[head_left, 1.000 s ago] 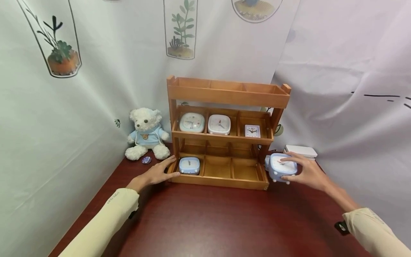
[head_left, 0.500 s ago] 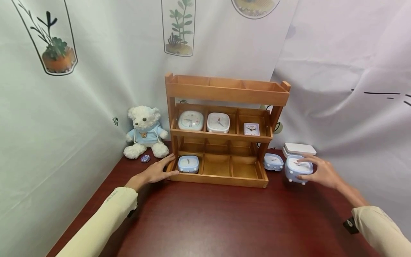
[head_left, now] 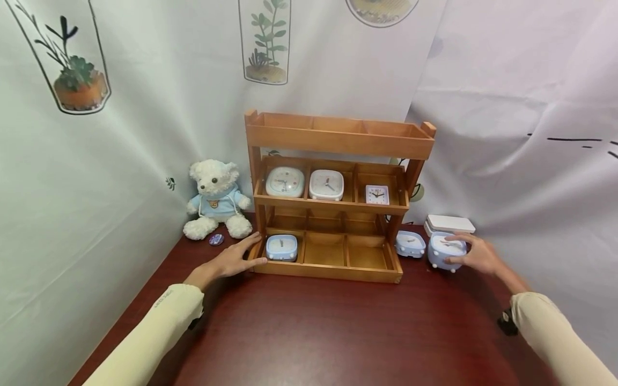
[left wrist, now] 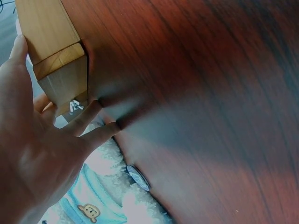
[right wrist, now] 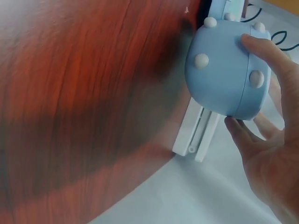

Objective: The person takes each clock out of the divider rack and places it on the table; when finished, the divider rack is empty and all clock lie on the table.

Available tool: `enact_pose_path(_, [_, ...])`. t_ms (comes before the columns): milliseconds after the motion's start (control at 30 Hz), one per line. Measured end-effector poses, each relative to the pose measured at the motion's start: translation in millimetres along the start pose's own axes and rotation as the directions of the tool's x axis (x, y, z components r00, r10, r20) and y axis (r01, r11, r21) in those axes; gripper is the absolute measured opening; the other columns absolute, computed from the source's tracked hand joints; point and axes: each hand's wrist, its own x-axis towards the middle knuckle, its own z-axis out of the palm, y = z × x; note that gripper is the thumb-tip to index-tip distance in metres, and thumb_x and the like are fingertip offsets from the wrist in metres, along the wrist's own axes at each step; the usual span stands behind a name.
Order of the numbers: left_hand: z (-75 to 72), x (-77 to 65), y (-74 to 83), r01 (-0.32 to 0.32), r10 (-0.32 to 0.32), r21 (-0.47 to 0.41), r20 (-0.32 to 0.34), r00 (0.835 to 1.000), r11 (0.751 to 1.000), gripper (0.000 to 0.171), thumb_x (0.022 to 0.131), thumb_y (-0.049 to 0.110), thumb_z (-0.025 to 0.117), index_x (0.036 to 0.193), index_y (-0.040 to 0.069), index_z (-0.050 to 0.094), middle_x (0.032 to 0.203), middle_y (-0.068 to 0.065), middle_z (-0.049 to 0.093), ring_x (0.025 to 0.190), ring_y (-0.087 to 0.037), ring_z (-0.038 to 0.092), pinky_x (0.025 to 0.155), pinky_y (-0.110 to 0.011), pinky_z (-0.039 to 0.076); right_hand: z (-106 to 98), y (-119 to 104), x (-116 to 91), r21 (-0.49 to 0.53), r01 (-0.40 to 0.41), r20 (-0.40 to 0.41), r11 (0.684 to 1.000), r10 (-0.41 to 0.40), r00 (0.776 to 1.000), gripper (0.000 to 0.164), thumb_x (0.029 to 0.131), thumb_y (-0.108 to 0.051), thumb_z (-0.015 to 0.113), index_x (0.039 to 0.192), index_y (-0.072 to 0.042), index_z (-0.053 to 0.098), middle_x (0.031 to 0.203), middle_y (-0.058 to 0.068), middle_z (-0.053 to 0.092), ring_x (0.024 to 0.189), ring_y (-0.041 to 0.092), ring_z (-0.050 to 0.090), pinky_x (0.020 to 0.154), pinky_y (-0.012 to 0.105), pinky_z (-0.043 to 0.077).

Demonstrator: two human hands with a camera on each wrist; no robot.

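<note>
My right hand (head_left: 480, 256) grips a blue alarm clock (head_left: 446, 251) with white knobs, thumb and fingers on opposite sides of its body. Its white dial faces up, right of the wooden shelf and in front of the white boxes. The right wrist view shows its blue casing (right wrist: 222, 70) low over the table. My left hand (head_left: 234, 261) rests on the shelf's (head_left: 328, 272) lower left end, fingers spread. In the left wrist view the thumb lies along the wood (left wrist: 49, 32) and two fingertips reach the tabletop. A second blue clock (head_left: 410, 244) sits between shelf and held clock.
The bottom tier holds a blue clock (head_left: 281, 247) at left. On the middle tier stand two rounded white clocks, one (head_left: 285, 182) at left, and a small square clock (head_left: 377, 195). A teddy bear (head_left: 216, 201) and round badge (head_left: 216, 239) are left; stacked white boxes (head_left: 450, 224) stand back right.
My right hand has carried the blue clock rightward from the shelf's end, uncovering the second blue clock, then slightly back left. The left hand stays at the shelf's end.
</note>
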Motion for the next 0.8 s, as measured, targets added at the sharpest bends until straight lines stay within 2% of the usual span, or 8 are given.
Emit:
enact_pose_path(233, [1.1,-0.6,0.8,-0.003,0.003,0.007,-0.004,1.000,1.000,0.091,0.097,0.063,0.063,0.164,0.011,0.032,0.172,-0.010,0.022,0.151,-0.044,0.031,0.115,-0.067,0.029,6.9,5.8,8.3,0.039,-0.008,0.021,0.999,0.008,1.000,0.064,0.071,-0.028,0.096,0.124,-0.001,0.073,0.137,0.035,0.058,0.110,0.049,0.061,0.083,0.048,0.047])
enact_pose_path(367, [-0.2,-0.4,2.5,-0.005,0.005,0.001,-0.004,1.000,1.000,0.091,0.097,0.063,0.063,0.164,0.011,0.032,0.172,-0.009,0.022,0.151,-0.044,0.032,0.115,-0.067,0.029,6.9,11.1,12.2,0.056,0.007,0.024,0.998,-0.009,1.000,0.061,0.073,-0.022,0.094,0.125,0.002,0.072,0.140,0.036,0.056,0.118,0.053,0.057,0.085,0.047,0.045])
enact_pose_path(567, [-1.1,0.7,2.4,0.001,-0.001,0.005,-0.007,1.000,1.000,0.092,0.096,0.064,0.063,0.165,0.011,0.032,0.172,-0.010,0.022,0.150,-0.045,0.032,0.115,-0.067,0.030,6.9,15.7,20.5,0.042,0.079,0.045,0.996,-0.081,0.996,0.053,0.079,-0.014,0.089,0.126,0.003,0.072,0.141,0.036,0.055,0.124,0.057,0.053,0.083,0.035,0.045])
enact_pose_path(667, [-0.8,0.5,1.7,0.006,-0.006,0.001,-0.007,1.000,1.000,0.092,0.096,0.064,0.063,0.165,0.012,0.032,0.172,-0.009,0.022,0.151,-0.044,0.031,0.115,-0.066,0.030,8.5,14.9,22.7,0.065,0.090,0.060,0.994,-0.093,0.994,0.051,0.080,-0.010,0.087,0.127,0.003,0.071,0.142,0.036,0.054,0.126,0.058,0.052,0.084,0.031,0.044])
enact_pose_path(800, [1.5,0.5,-0.3,0.010,-0.010,-0.004,-0.006,1.000,1.000,0.092,0.096,0.065,0.063,0.165,0.013,0.031,0.172,-0.009,0.023,0.150,-0.044,0.032,0.115,-0.067,0.030,12.1,14.4,22.7,0.123,0.076,0.073,0.989,-0.085,0.994,0.050,0.080,-0.008,0.085,0.126,0.004,0.071,0.144,0.037,0.051,0.131,0.061,0.045,0.092,0.017,0.036])
